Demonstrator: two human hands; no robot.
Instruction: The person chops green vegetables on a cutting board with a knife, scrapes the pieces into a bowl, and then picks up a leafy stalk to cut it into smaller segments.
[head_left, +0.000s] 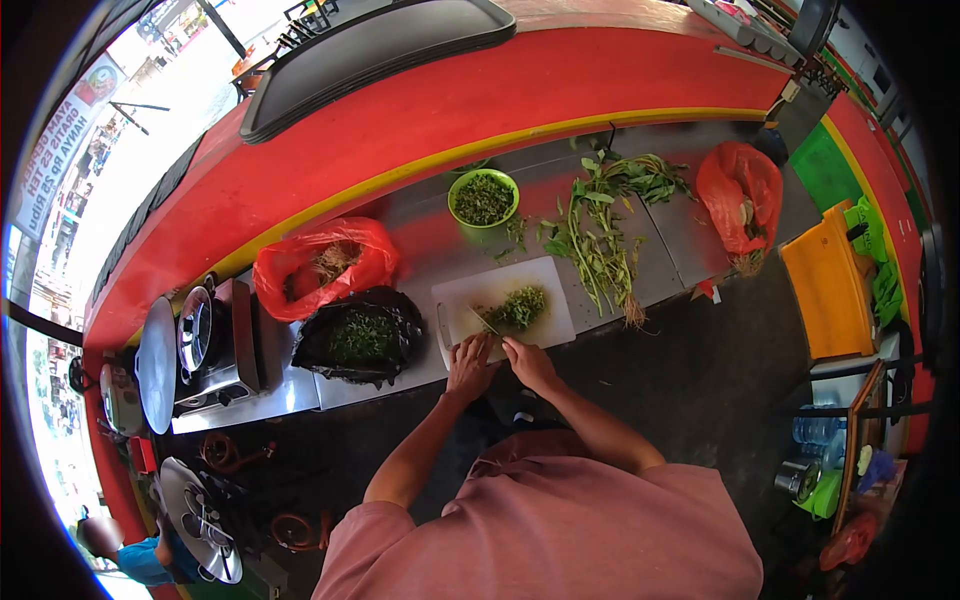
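On the white cutting board (453, 300) lies a pile of chopped green leaves (524, 307). My left hand (471, 367) rests at the board's near edge, its fingers laid down beside the blade; nothing shows in its grasp. Just to the right, my right hand (530, 364) is closed round the handle of a small knife (486, 321), most of the handle hidden. The blade points up and left, touching the left side of the greens. Behind the board is a green bowl (484, 198) of chopped leaves. Leafy stems (597, 245) lie to the right.
Left of the board sit a black bag (358, 336) of chopped greens and a red bag (327, 268) with roots. A stove (232, 340) stands farther left. Another red bag (740, 197) is at right, near an orange chair (824, 285). A person (145, 560) is at lower left.
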